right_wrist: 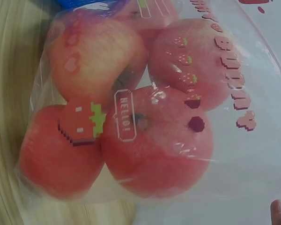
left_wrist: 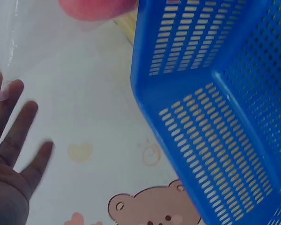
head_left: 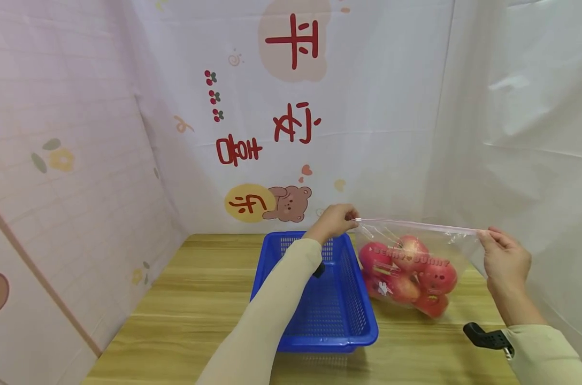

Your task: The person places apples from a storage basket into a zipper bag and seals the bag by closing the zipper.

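A clear zip bag (head_left: 464, 248) with pink print holds several red apples (head_left: 408, 254) and hangs just above the wooden table (head_left: 185, 299), to the right of a blue basket (head_left: 329, 334). My left hand (head_left: 351, 218) pinches the left end of the bag's zip strip (head_left: 416, 224). At the strip's right end, my right hand (head_left: 485, 235) pinches it, and the strip is stretched level between the two hands. In the left wrist view three fingers (left_wrist: 18, 131) lie straight beside the basket (left_wrist: 215, 93). The right wrist view is filled by the apples (right_wrist: 154, 145) inside the bag.
The blue mesh basket has nothing in it and stands mid-table under my left forearm. Printed cloth walls close in the table at the back and both sides. Bare table top lies left of the basket and along the front edge.
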Tool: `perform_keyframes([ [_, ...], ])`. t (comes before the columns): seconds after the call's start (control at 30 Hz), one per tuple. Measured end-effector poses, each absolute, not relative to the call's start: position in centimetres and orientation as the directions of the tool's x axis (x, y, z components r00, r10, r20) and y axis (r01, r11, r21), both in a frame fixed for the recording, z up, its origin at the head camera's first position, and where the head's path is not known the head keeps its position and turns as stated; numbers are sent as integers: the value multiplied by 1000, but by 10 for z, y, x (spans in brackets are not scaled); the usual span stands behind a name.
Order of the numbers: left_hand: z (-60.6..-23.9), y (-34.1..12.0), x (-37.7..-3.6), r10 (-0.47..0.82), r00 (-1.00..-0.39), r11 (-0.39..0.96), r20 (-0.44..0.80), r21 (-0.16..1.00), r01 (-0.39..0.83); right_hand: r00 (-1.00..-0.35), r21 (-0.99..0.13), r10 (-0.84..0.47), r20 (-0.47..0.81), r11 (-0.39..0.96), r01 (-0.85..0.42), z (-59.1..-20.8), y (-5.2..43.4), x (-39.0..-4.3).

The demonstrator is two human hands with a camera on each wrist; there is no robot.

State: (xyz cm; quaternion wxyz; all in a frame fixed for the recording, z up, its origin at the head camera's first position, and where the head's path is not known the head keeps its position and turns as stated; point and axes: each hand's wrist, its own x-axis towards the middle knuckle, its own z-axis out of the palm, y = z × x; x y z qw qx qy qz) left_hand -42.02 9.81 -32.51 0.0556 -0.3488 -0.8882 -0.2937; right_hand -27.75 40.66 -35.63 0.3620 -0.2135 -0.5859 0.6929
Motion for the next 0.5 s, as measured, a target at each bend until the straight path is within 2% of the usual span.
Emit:
perform_keyframes([
  [0.2, -326, 95, -408, 576, -762, 491, 297, 619, 613, -652, -976, 742, 154, 9, -220, -356, 412, -268],
  [0.33, -322, 95, -396, 614, -737, 439, 284, 654, 617, -657, -978, 732, 180, 65, -196, -354, 418, -256],
  [0.5, -318, 95, -382, 665, -701, 371, 257, 701, 609, -618, -979, 762, 193, 112, -168, -346, 422, -248],
])
